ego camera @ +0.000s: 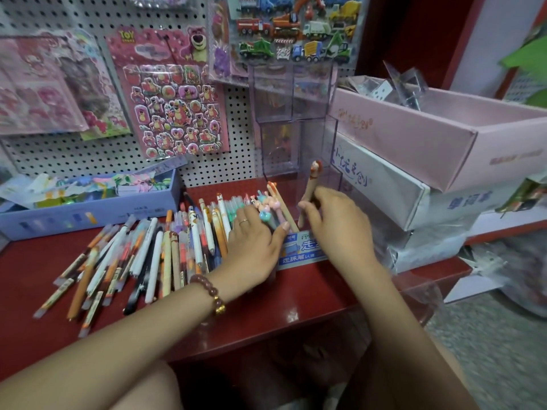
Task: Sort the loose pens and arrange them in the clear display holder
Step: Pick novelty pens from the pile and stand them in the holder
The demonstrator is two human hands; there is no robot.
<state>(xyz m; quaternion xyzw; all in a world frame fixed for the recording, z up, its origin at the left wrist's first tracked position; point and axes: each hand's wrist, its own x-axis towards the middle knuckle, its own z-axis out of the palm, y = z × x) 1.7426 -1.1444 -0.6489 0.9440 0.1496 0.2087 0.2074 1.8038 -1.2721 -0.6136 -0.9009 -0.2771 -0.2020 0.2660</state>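
Red shelf (266, 306) lies under both my arms, with loose pens (142, 255) heaped across its left part. My left hand (254, 244) curls round a few cartoon-topped pens (265, 207) at the heap's right edge. My right hand (340, 223) pinches a tan pen (310, 184) upright, just before the clear display holder (296, 143).

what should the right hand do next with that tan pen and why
Probably lower the tan pen into the clear display holder: the right hand pinches it upright at the holder's low front compartment, so a short drop should seat it.
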